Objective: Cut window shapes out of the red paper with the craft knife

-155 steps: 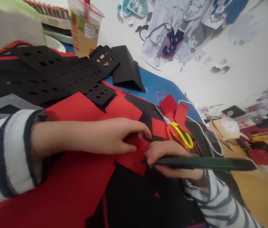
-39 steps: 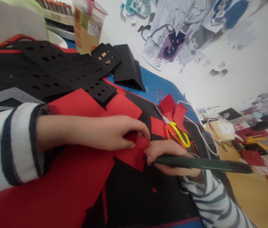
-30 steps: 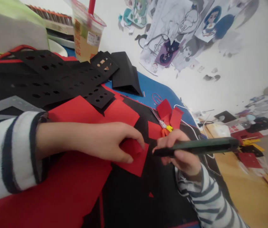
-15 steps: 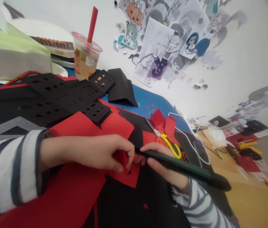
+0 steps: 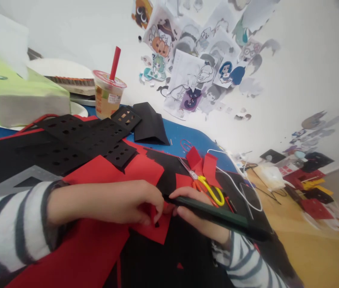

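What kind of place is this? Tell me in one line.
Probably a home craft desk: cut red paper and black punched card cover the blue table, scissors lie nearby, and cartoon drawings hang on the wall.

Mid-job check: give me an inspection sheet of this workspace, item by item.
Surface: blue table, mostly covered by black and red sheets.
Job's things: small red paper piece; dark green craft knife.
Clutter: punched black sheets, scissors, drink cup, tissue pack.
Hands: left hand presses the red piece; right hand grips the knife.
Cables: white cable beside the scissors.
Surroundings: drawings on the wall; paper scraps on the floor.
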`<state>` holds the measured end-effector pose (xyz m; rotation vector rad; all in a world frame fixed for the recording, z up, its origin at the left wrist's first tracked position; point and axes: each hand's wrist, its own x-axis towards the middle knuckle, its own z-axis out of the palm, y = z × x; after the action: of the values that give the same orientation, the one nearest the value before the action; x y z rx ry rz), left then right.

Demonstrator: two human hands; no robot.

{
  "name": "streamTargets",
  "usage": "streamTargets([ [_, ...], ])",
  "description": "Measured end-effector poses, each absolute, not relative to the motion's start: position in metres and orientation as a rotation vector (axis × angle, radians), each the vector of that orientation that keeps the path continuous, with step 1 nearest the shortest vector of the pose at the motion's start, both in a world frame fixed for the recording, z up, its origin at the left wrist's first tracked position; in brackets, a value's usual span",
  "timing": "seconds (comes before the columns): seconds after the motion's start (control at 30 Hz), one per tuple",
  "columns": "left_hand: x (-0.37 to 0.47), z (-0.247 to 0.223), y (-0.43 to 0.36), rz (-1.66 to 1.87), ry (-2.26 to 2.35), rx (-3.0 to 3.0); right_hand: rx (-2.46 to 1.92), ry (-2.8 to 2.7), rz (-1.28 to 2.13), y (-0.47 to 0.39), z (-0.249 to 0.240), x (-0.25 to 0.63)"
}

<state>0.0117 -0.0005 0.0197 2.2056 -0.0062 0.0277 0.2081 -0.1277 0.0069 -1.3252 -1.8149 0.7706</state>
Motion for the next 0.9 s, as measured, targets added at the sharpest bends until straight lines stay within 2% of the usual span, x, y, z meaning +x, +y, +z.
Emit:
streamTargets([
  [0.2,0.010,0.012,0.003,0.144,-0.139,2.166,-1.192,-1.738,0.770,-0.131,0.007,0.202],
  [0.63,0.006,0.028,-0.008,0.062,-0.243,2.391,-1.181,-1.866,0.632,-0.138,0.017,0.203],
  [0.9,0.007,0.026,-0.002,0.058,-0.037,2.341,-1.205,-1.769,0.643,-0.134,0.013,0.201],
])
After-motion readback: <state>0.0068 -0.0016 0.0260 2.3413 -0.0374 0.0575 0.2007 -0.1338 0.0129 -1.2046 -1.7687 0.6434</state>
